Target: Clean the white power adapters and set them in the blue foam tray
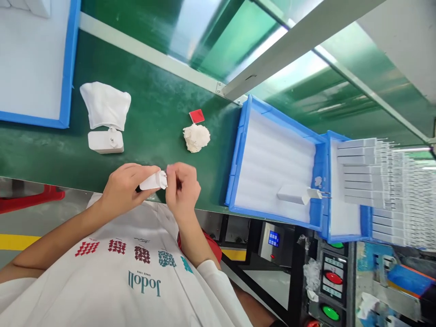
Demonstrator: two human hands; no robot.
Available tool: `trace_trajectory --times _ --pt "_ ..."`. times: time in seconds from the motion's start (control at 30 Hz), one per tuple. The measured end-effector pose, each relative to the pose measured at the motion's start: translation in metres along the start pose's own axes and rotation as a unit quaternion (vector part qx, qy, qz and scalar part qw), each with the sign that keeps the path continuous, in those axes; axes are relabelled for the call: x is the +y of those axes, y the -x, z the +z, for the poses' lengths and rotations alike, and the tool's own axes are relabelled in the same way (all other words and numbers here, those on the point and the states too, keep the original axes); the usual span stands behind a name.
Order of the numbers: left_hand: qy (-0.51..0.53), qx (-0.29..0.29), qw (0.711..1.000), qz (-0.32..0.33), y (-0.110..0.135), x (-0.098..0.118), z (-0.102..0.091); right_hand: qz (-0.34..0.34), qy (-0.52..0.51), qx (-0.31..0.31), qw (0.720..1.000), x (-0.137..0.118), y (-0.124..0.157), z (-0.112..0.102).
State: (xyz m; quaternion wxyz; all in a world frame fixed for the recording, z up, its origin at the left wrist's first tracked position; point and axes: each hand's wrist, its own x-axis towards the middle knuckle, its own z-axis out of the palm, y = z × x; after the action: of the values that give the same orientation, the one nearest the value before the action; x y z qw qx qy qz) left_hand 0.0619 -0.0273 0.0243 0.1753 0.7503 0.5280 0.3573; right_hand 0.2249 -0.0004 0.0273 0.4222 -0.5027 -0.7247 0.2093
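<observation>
My left hand [124, 186] is closed around a white plug adapter [150, 181], whose pin end points to the right. Against that end, the fingertips of my right hand [183, 187] are pinched together. Whatever may be between them is too small to make out. Beyond my left hand, a second white adapter [105, 142] lies on the green table, just in front of a folded white cloth [106, 106]. Farther right are a crumpled cream-coloured lump [196, 138] and a small red square [196, 116] right behind it.
A blue tray [238, 154] with a white liner stands on the right, holding one white adapter [294, 194]. Beside it, another blue tray [329, 190] holds several rows of adapters. A third tray [66, 63] is at the upper left. A metal post [293, 50] rises behind the table.
</observation>
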Motion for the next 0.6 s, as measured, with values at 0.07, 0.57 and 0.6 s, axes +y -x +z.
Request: trace_trajectory --times 0.07,0.57,0.6 --pt "-0.010 -0.002 1.000 0.004 0.000 0.000 0.000 -0.004 -0.006 0.017 1.000 0.001 0.002 0.000" --pt "-0.009 0.000 1.000 -0.001 0.002 -0.001 0.000 0.031 -0.029 0.002 0.999 0.003 -0.009 0.001" --pt "-0.010 -0.001 1.000 -0.005 0.002 -0.001 0.000 0.047 -0.044 0.006 0.998 0.006 -0.010 0.000"
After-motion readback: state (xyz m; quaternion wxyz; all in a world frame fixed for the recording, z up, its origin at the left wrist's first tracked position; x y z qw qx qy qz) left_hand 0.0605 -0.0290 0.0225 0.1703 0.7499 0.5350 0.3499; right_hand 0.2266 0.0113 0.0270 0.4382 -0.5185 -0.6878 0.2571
